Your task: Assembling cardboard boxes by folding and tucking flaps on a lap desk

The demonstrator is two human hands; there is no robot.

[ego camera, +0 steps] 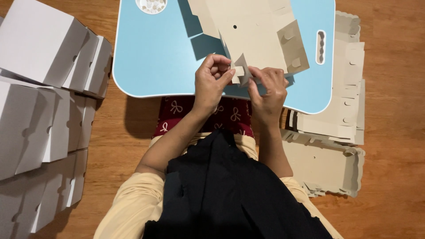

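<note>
Both hands, left (212, 79) and right (268, 90), pinched a corner tab of the flat grey-brown die-cut cardboard box blank (252, 37) over the light-blue lap surface (150, 57). Crease firmly, judging by the slots.

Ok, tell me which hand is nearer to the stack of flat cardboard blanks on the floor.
Right. The right hand pinches the near edge of the cardboard sheet over the blue lap table, closest to the stack of flat blanks. The left hand grips the same edge, farther away.
</note>
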